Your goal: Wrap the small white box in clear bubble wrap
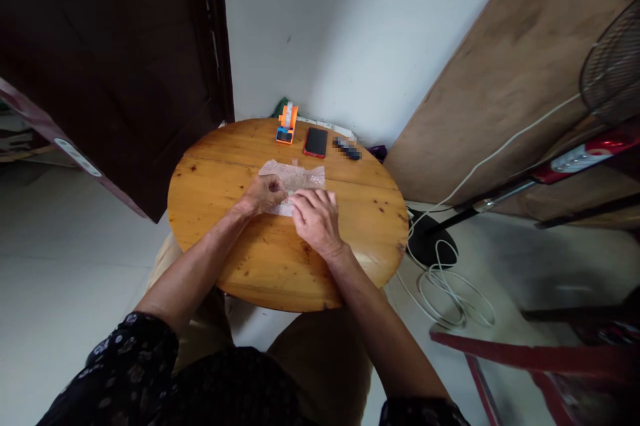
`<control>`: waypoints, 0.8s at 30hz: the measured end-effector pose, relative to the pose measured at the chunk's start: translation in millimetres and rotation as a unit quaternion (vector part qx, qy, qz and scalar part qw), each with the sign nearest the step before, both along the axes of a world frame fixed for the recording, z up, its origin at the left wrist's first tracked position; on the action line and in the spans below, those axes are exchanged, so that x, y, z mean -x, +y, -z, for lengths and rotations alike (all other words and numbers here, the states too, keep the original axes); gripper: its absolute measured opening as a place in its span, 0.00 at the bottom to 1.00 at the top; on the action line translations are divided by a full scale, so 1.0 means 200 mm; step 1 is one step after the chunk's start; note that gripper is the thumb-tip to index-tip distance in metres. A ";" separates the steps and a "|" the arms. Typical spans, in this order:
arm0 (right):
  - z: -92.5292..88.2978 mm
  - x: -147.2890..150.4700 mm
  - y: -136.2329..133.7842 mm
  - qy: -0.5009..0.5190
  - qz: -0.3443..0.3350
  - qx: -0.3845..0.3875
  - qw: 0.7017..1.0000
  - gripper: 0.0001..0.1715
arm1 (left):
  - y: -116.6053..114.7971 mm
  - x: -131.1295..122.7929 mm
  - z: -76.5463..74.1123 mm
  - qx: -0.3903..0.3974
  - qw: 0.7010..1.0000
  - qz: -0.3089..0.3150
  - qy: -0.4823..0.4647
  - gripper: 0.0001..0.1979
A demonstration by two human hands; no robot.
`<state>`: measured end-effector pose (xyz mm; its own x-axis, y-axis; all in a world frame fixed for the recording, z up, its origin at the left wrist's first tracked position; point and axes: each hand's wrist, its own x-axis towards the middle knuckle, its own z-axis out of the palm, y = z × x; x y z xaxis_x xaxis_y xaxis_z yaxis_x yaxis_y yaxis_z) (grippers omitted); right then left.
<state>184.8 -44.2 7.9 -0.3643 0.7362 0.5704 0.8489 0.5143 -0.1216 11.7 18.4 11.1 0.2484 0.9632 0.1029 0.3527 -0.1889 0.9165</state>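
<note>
Left hand (pixel 265 194) pinching bubble wrap (pixel 301 177), right hand (pixel 316 218) flat on it (palm down), tape dispenser (pixel 287 124) and phone (pixel 316 142) beyond

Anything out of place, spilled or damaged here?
Nothing looks spilled or damaged. The bubble wrap lies on the table under the left hand and right hand; dispenser and phone sit neatly behind it. Only a white cord lies loosely coiled on the floor.

left hand (pixel 264 194) curled, right hand (pixel 316 218) flat, palm down
</note>
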 end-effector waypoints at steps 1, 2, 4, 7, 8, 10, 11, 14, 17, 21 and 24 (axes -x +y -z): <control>0.00 0.02 0.00 -0.027 -0.013 0.012 0.999 0.14 | 0.00 0.00 0.00 -0.001 1.000 0.000 0.005 0.05; 0.01 0.03 0.00 -0.046 -0.018 0.023 0.998 0.14 | 0.00 0.00 0.00 -0.003 1.000 -0.002 0.012 0.05; 0.02 0.04 0.00 -0.064 -0.016 0.040 0.997 0.16 | 0.01 0.02 0.01 -0.006 1.000 -0.003 0.025 0.06; 0.03 0.03 0.01 -0.074 -0.008 0.052 0.996 0.18 | 0.01 0.07 0.00 -0.006 0.999 0.002 0.032 0.11; 0.03 0.03 0.00 -0.078 -0.005 0.052 0.996 0.18 | 0.01 0.09 -0.01 -0.005 0.999 0.001 0.038 0.14; 0.03 0.04 0.00 -0.088 0.001 0.053 0.995 0.19 | 0.01 0.12 -0.02 -0.002 0.997 -0.014 0.080 0.20; 0.03 0.04 0.00 -0.095 0.003 0.054 0.994 0.20 | 0.02 0.13 -0.03 -0.002 0.993 -0.030 0.115 0.21; 0.02 0.07 -0.01 -0.116 0.014 0.058 0.991 0.19 | 0.02 0.13 -0.03 -0.005 0.971 -0.078 0.224 0.20; 0.02 0.09 -0.01 -0.127 0.029 0.056 0.990 0.19 | 0.00 0.15 -0.01 -0.028 0.949 -0.106 0.294 0.20; 0.03 0.11 0.00 -0.127 0.026 0.054 0.990 0.19 | -0.03 0.24 0.02 -0.052 0.928 -0.161 0.331 0.22; 0.04 0.11 0.00 -0.123 0.022 0.054 0.991 0.20 | -0.04 0.30 0.00 -0.014 0.931 -0.179 0.317 0.23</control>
<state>163.6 -44.0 0.4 -0.4493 0.8057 0.3860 0.8807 0.4720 0.0397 -47.9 10.5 10.4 -0.0695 0.9950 0.0715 0.8666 0.0247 0.4984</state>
